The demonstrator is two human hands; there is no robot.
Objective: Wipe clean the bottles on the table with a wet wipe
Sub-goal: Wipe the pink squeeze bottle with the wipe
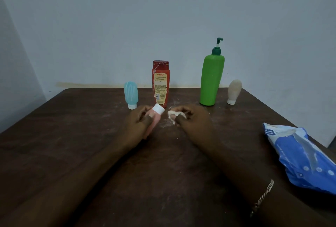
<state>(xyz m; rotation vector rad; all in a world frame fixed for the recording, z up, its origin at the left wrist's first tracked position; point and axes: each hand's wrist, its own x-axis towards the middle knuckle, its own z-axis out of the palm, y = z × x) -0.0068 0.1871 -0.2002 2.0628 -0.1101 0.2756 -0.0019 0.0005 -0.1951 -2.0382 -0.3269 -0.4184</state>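
My left hand (139,123) grips a small pink bottle (154,120) with a white cap, tilted with the cap pointing up and to the right. My right hand (192,119) pinches a crumpled white wet wipe (172,115) just right of the cap, a small gap between them. Along the back of the dark wooden table (72,135) stand a light blue squeeze bottle (131,95), a red bottle (160,83), a tall green pump bottle (211,79) and a beige squeeze bottle (234,91).
A blue wet wipe pack (301,157) lies open at the table's right edge. White smears and specks mark the tabletop around my hands. A pale wall rises right behind the table. A chain bracelet (263,197) circles my right wrist.
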